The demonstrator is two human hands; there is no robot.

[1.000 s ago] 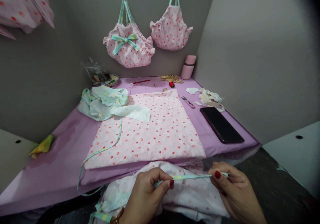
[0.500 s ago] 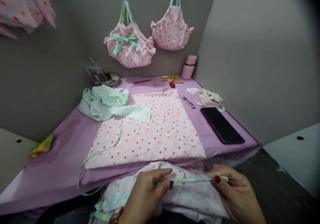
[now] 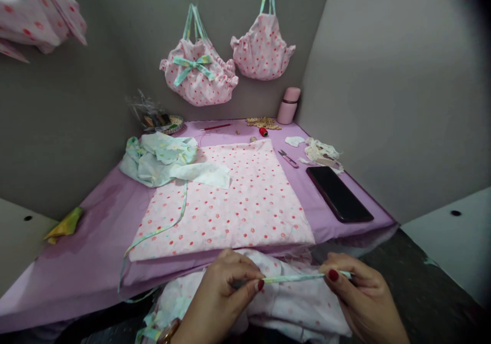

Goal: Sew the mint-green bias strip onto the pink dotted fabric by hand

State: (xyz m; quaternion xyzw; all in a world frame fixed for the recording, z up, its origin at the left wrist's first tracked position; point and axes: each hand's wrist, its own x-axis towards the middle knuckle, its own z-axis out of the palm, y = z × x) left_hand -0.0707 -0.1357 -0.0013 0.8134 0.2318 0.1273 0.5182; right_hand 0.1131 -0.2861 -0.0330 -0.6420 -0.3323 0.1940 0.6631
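Observation:
My left hand (image 3: 220, 295) and my right hand (image 3: 358, 295) pinch the two ends of a narrow mint-green fabric strip (image 3: 293, 278), held taut between them below the table's front edge. Under both hands lies a bunched pink dotted fabric piece (image 3: 291, 308) on my lap. A flat pink dotted cloth (image 3: 238, 201) is spread on the purple table (image 3: 99, 242) just beyond my hands, with a second green strip (image 3: 169, 224) trailing across its left side and over the edge.
A crumpled mint fabric pile (image 3: 159, 157) sits at the back left. A black phone (image 3: 339, 193), small snips (image 3: 287, 158), lace scraps (image 3: 320, 150), a red thread spool (image 3: 263, 131), wooden beads and a pink bottle (image 3: 288, 105) are on the right and back. Two pink bags (image 3: 199, 75) hang on the wall.
My left hand has curled tighter on the strip, its thumb and fingers sliding slightly along it. My right hand keeps its pinch almost unmoved. The view shifted slightly.

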